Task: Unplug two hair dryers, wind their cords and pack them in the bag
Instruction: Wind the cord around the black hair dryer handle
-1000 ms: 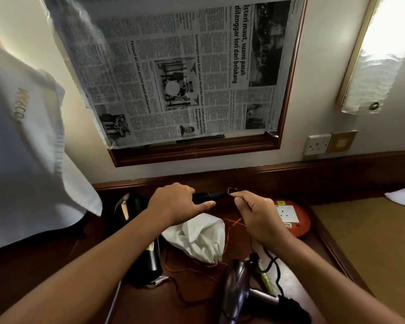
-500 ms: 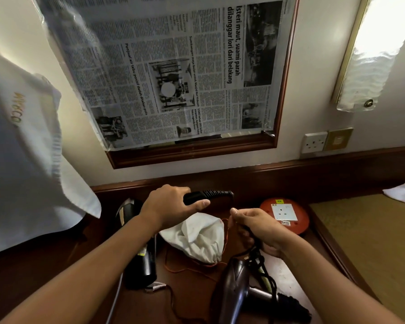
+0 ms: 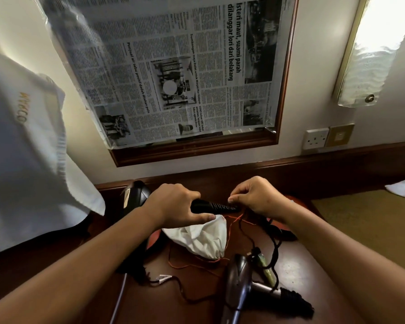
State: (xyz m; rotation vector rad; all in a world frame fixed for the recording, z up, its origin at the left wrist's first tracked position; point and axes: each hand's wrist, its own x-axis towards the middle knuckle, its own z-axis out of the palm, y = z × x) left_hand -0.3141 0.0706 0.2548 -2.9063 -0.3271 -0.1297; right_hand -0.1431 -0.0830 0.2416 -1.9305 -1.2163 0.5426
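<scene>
Far left there's a white cloth (image 3: 21, 146) hanging down, soft with a ribbed hem and gold lettering, draped over the left end of the dark glossy wood worktop (image 3: 197, 298). Next to it a black hair dryer (image 3: 136, 202) runs back toward the wall, smooth plastic body, mostly hidden under the left forearm.

The left hand (image 3: 173, 206) is the main grip: fingers curled round the dryer's black handle (image 3: 208, 205), thumb along the near side. The ribbed rubber strain-relief end of that handle pokes out to the right of the fist. The right hand (image 3: 255, 195) meets it there, fingertips pinching the thin black cord (image 3: 270, 232) right at the tip of the ribbed bit, so both hands are nearly touching over the middle of the worktop.

Just under the left thumb sits a crumpled white drawstring bag (image 3: 201, 237), with a thin orange drawstring (image 3: 192, 266) squiggling loose around it. The cord drops from the right hand and loops down toward the second hair dryer (image 3: 241, 286), a shiny brownish one lying on its side near the front edge, cord bunched at its handle.

Behind the right wrist a round red thing peeks out; can't make out more of it. The worktop ends at a raised wooden lip on the right, then a tan woven surface (image 3: 372, 230). Up on the wall: a wood-framed mirror covered by newspaper (image 3: 173, 71), and a white socket (image 3: 316, 138).
</scene>
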